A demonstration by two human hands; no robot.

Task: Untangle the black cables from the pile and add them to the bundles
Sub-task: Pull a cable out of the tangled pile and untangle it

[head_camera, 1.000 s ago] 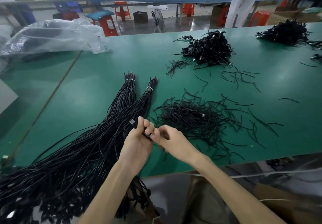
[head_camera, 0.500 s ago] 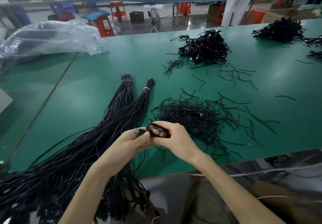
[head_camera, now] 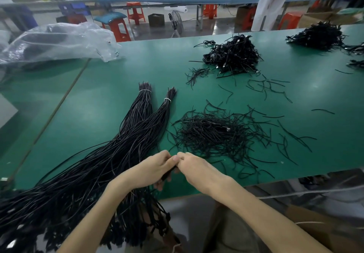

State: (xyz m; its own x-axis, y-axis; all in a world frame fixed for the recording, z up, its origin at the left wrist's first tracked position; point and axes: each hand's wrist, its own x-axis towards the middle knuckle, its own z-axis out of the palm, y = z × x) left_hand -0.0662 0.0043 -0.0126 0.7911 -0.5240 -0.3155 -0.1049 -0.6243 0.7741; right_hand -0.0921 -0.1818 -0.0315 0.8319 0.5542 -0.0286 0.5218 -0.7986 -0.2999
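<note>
Over the near edge of the desk (head_camera: 98,105), my left hand (head_camera: 149,171) and right hand (head_camera: 197,169) both pinch one black cable (head_camera: 167,174) beside the bundles (head_camera: 137,126), and I fear a careless tug could snag their strands.

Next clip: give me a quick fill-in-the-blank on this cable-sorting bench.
1. The table is ____.
2. A ____ tie binds each of the bundles.
3. The nearest pile lies ____ of the bundles.
4. The left hand and right hand hold a ____ cable.
Missing: green; white; right; black.
</note>
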